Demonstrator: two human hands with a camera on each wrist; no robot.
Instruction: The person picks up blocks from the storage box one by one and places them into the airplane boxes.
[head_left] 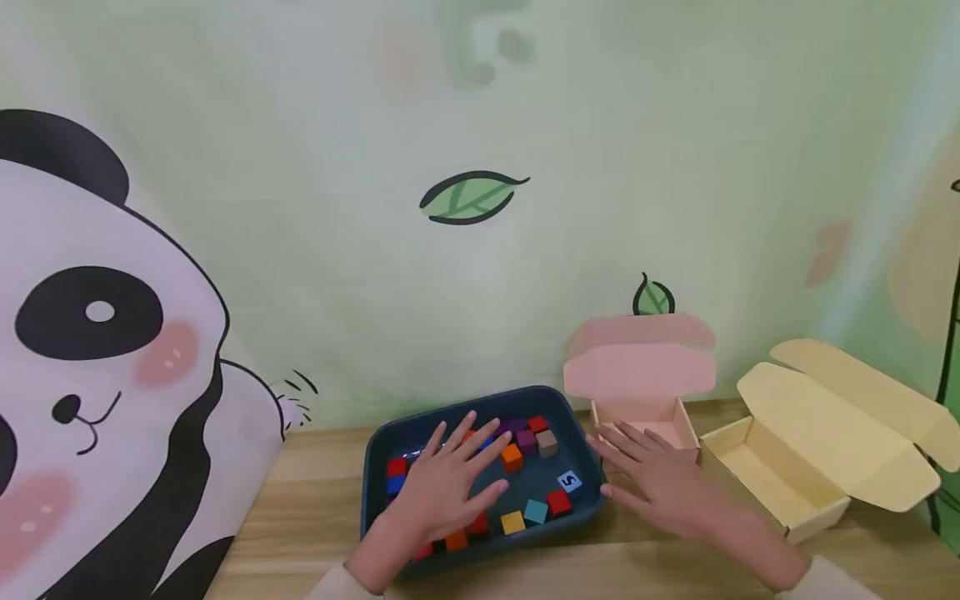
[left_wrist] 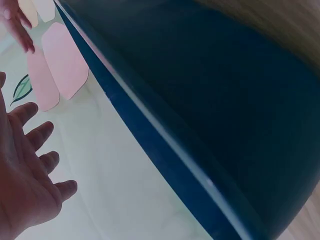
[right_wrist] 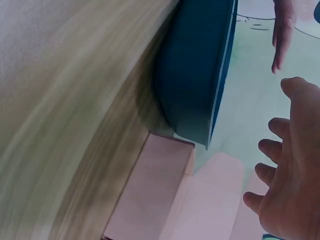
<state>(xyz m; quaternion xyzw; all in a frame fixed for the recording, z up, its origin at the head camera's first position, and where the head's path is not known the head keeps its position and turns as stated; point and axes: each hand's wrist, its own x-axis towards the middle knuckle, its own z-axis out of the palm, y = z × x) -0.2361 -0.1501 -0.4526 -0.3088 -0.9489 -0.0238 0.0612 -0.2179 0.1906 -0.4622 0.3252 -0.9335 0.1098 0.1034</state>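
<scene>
My left hand (head_left: pixel 448 483) hovers over the dark blue tray (head_left: pixel 577 417), fingers spread and holding nothing. Beneath and around it lie several small colored cubes, among them an orange cube (head_left: pixel 512 457), a yellow cube (head_left: pixel 513 522) and a light blue cube marked S (head_left: pixel 569 482); the hand hides some of the others. Off the tray's right side is my right hand (head_left: pixel 660 487), its fingers extended and holding nothing, overlapping the front of the pink box (head_left: pixel 686 429) in the head view. Both wrist views show the hands (left_wrist: pixel 22 170) (right_wrist: pixel 290 165) raised above the tray's rim.
To the right of the pink box, a yellow cardboard box (head_left: pixel 780 467) stands with its lid folded back. The pink lid (head_left: pixel 641 367) is raised too. Behind the wooden table (head_left: pixel 300 508) hangs a pale green backdrop with a panda (head_left: pixel 97 350) and leaves.
</scene>
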